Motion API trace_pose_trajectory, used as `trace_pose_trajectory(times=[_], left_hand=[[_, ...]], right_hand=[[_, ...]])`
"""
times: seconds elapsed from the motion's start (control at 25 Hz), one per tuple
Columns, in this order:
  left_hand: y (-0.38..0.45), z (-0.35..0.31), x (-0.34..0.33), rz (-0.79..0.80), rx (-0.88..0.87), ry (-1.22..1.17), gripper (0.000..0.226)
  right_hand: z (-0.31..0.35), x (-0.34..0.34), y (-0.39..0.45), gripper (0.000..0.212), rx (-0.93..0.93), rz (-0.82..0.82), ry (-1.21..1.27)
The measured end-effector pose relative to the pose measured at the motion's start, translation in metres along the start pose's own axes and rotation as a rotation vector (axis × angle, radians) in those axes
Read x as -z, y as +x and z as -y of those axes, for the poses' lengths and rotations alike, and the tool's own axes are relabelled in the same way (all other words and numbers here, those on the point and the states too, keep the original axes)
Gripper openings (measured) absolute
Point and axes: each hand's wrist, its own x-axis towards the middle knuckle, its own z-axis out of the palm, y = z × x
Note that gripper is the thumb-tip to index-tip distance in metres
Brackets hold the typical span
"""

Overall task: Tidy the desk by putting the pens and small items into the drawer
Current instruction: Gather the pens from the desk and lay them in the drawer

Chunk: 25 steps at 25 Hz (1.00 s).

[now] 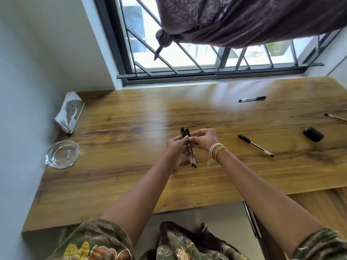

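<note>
Three pens lie loose on the wooden desk (131,184): one far right near the window (252,98), one right of our hands (255,145), one cut off at the right edge (336,117). A small black item (313,134) sits beside that last one. At the left we see a glass dish (62,153), nothing visible in it, and a tissue packet (69,114) farther back. Above the desk's middle our left hand (175,147) grips two pens (189,147) side by side, caps pointing far, while our right hand (203,138) pinches them near the caps. No drawer shows.
</note>
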Motion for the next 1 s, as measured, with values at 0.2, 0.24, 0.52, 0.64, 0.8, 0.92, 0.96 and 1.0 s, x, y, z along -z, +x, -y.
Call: trace_pose_trajectory(times=[0.2,0.24,0.52,0.64,0.8,0.92,0.96,1.0], left_hand=[[0.014,0.006,-0.029,0.024,0.030,0.012,0.039],[0.016,0.007,-0.036,0.025,0.041,0.016,0.042],[0.028,0.013,-0.079,0.072,0.060,0.052,0.035],[0.030,0.014,-0.083,0.087,0.088,0.075,0.035],[0.033,0.018,-0.089,0.062,0.111,0.105,0.031],[0.032,0.019,-0.097,0.073,0.114,0.089,0.023],[0.032,0.020,-0.098,0.082,0.106,0.097,0.019],[0.033,0.020,-0.100,0.087,0.094,0.108,0.016]], right_hand=[[-0.009,0.052,0.021,0.009,0.117,-0.200,-0.398],[-0.013,0.066,0.025,0.011,0.142,-0.286,-0.528],[-0.051,0.139,0.034,0.035,-0.056,-0.645,-0.965],[-0.056,0.149,0.037,0.030,-0.014,-0.567,-0.941],[-0.042,0.130,0.033,0.017,0.069,-0.481,-0.526],[-0.033,0.110,0.036,0.012,-0.079,-0.312,-0.016],[-0.031,0.107,0.036,0.010,-0.117,-0.247,0.114],[-0.029,0.107,0.037,0.009,-0.132,-0.192,0.171]])
